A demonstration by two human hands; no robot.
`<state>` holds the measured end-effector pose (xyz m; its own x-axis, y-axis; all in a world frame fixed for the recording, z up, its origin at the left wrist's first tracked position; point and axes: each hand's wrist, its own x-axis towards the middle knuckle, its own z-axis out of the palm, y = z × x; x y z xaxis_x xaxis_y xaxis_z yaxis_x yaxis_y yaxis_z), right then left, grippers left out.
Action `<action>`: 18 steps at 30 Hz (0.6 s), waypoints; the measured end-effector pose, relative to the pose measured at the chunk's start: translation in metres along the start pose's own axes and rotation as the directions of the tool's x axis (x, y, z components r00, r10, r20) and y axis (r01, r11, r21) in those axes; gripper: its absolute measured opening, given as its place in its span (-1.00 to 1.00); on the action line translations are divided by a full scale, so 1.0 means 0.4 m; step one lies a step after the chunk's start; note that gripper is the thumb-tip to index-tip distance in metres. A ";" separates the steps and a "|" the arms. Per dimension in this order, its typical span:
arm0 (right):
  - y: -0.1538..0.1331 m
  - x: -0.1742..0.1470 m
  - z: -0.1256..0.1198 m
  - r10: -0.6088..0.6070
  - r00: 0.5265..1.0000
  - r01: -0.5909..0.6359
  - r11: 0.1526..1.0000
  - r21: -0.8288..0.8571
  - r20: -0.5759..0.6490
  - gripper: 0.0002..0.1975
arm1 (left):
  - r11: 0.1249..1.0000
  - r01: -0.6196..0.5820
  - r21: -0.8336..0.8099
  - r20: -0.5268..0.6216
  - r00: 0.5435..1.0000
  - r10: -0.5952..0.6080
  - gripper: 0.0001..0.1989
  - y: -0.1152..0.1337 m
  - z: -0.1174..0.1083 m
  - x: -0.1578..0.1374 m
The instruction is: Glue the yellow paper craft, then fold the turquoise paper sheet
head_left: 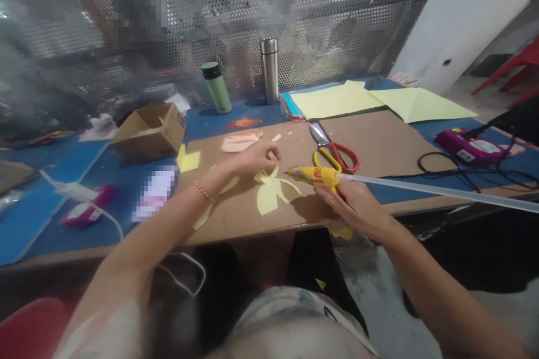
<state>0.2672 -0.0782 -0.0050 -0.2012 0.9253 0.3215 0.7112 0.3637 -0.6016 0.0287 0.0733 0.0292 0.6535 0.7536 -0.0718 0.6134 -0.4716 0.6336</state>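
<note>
My right hand is wrapped round a yellow hot glue gun, with a long clear glue stick running out of its back to the right. The gun's nozzle points left, close to a pale yellow paper bow lying on the cardboard sheet. My left hand is over the top of the bow, its fingers curled and closed at the bow's upper loop; the fingertips are partly hidden. Just behind the glue gun lie scissors with red and yellow handles.
A cardboard box, a green bottle and a steel flask stand at the back. Yellow paper sheets lie back right. Purple power strips with cables sit at both sides. A perforated metal screen rises behind the table.
</note>
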 end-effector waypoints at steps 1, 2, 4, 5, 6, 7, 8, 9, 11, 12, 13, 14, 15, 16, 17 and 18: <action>-0.001 0.001 0.003 -0.019 1.000 0.019 1.000 -0.008 -0.006 -0.32 | 1.000 0.003 0.000 -0.016 1.000 -0.003 -0.80 0.003 0.000 -0.008; -0.002 0.002 0.007 -0.038 0.999 0.038 0.999 -0.019 -0.007 -0.31 | 1.000 0.000 0.006 -0.033 0.999 0.000 -0.82 0.006 0.001 -0.017; -0.002 0.002 0.015 -0.069 0.998 0.069 0.997 -0.045 -0.009 -0.29 | 0.999 -0.033 0.030 -0.051 0.998 0.035 -0.81 0.014 0.004 -0.036; -0.001 0.001 0.018 -0.077 0.997 0.076 0.995 -0.061 -0.015 -0.28 | 0.997 -0.059 0.050 -0.054 0.997 0.062 -0.78 0.018 0.005 -0.045; -0.001 0.001 0.021 -0.079 0.997 0.077 0.994 -0.078 -0.024 -0.27 | 0.993 -0.086 0.076 -0.055 0.994 0.090 -0.76 0.020 0.006 -0.053; 0.000 0.000 0.024 -0.077 0.997 0.074 0.993 -0.094 -0.031 -0.26 | 0.988 -0.112 0.110 -0.054 0.992 0.118 -0.74 0.022 0.007 -0.060; 0.000 0.000 0.027 -0.074 0.997 0.071 0.992 -0.108 -0.031 -0.26 | 0.980 -0.132 0.150 -0.054 0.988 0.142 -0.73 0.023 0.008 -0.065; -0.001 0.000 0.029 -0.073 0.997 0.069 0.990 -0.122 -0.024 -0.26 | 0.970 -0.146 0.193 -0.056 0.986 0.159 -0.73 0.023 0.009 -0.070; -0.003 0.001 0.034 -0.081 0.997 0.080 0.984 -0.160 -0.002 -0.24 | 0.954 -0.157 0.254 -0.057 0.983 0.177 -0.74 0.020 0.010 -0.076; -0.005 0.002 0.037 -0.087 0.996 0.087 0.979 -0.185 0.010 -0.24 | 0.951 -0.155 0.269 -0.056 0.983 0.176 -0.74 0.019 0.012 -0.078; -0.007 0.003 0.040 -0.091 0.996 0.093 0.973 -0.210 0.021 -0.23 | 0.950 -0.150 0.275 -0.055 0.984 0.172 -0.74 0.018 0.013 -0.080; -0.010 0.004 0.044 -0.092 0.995 0.097 0.968 -0.233 0.032 -0.22 | 0.952 -0.144 0.271 -0.057 0.985 0.166 -0.73 0.018 0.016 -0.083; -0.012 0.004 0.048 -0.090 0.995 0.099 0.962 -0.253 0.050 -0.22 | 0.956 -0.137 0.258 -0.064 0.985 0.159 -0.72 0.019 0.018 -0.086; -0.014 0.003 0.052 -0.085 0.994 0.101 0.959 -0.266 0.072 -0.22 | 0.963 -0.127 0.239 -0.076 0.986 0.149 -0.72 0.021 0.021 -0.089; -0.015 0.001 0.055 -0.079 0.992 0.103 0.956 -0.274 0.096 -0.23 | 0.969 -0.115 0.220 -0.092 0.986 0.138 -0.73 0.023 0.023 -0.092; -0.015 -0.001 0.058 -0.074 0.990 0.105 0.954 -0.281 0.117 -0.24 | 0.974 -0.102 0.201 -0.111 0.986 0.126 -0.74 0.026 0.026 -0.095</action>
<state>0.2477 -0.0784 -0.0185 -0.3307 0.9020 0.2777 0.8466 0.4135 -0.3351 0.0147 0.0349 0.0304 0.6722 0.7342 0.0948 0.6202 -0.6284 0.4695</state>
